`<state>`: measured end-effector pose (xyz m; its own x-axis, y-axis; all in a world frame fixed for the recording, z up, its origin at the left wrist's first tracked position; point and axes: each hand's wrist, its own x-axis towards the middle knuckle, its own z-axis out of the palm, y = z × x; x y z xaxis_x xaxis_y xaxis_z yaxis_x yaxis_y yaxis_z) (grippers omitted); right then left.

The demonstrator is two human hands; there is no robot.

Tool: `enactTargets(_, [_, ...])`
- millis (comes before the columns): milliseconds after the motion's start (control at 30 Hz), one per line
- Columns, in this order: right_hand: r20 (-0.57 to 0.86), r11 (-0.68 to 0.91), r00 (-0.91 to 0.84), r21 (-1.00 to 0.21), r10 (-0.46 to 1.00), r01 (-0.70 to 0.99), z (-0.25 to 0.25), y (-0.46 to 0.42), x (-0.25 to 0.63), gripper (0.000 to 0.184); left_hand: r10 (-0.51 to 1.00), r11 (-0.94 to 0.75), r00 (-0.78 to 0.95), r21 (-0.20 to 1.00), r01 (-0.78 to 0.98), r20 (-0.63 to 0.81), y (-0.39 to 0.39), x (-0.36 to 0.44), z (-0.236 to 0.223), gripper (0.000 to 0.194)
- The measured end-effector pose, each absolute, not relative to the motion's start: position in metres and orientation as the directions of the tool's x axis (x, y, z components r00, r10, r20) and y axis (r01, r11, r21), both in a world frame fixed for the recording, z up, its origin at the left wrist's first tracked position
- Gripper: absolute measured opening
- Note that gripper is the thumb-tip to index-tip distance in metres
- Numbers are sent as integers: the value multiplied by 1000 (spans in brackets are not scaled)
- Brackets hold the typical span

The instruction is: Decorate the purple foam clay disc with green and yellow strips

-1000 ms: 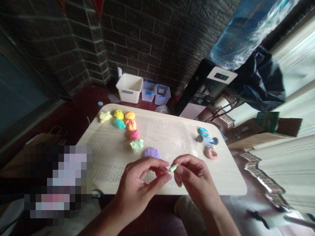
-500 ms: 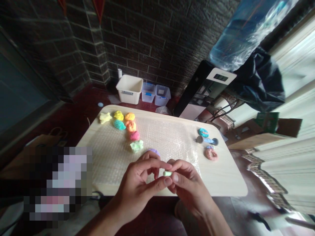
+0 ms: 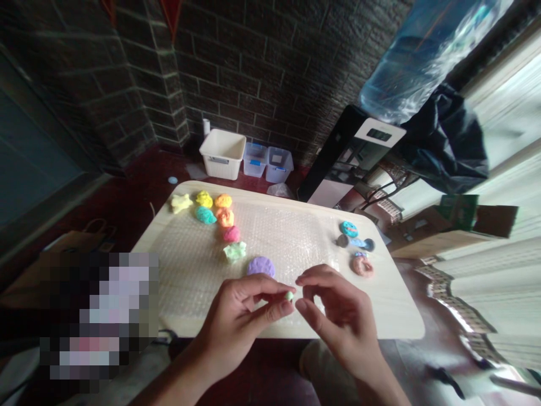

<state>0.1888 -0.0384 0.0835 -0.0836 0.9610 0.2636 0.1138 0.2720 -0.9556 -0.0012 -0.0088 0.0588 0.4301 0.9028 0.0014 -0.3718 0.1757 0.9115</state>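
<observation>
Between the thumb and forefinger of my left hand [image 3: 249,313] is a small piece of pale green modelling clay [image 3: 289,295]. My right hand [image 3: 338,307] is just to the right of it, thumb and fingers apart and holding nothing. A flattened purple clay disc [image 3: 261,266] lies on the bubble wrap beyond my left hand. Farther off sit a pale green clay lump [image 3: 235,252], a pink lump [image 3: 231,234], an orange lump [image 3: 225,217] and a teal lump [image 3: 205,215].
Bubble wrap [image 3: 283,231] covers much of the wooden table [image 3: 397,310]. On the right are a teal clay disc [image 3: 349,228], a blue and grey dumbbell shape [image 3: 355,242] and a brownish-pink ring [image 3: 362,265]. A white bin [image 3: 222,155] stands on the floor behind.
My right hand has let go of the green clay and opened, moving slightly right. The left hand keeps its pinch on the piece. More of the purple disc shows.
</observation>
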Motion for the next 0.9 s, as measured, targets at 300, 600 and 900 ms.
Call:
enactTargets(300, [402,451,-204,-804,893,387,95,-47,188,42,859,250,509,914,-318,-58,-9,-1,61,16])
enactTargets(600, [396,450,-213,-782,893,432,92,-42,191,35,827,283,558,908,-310,-67,-10,0,54,24])
enactTargets(900, [416,472,-224,-762,881,444,91,-43,190,41,830,274,552,920,-279,-80,-9,-1,57,23])
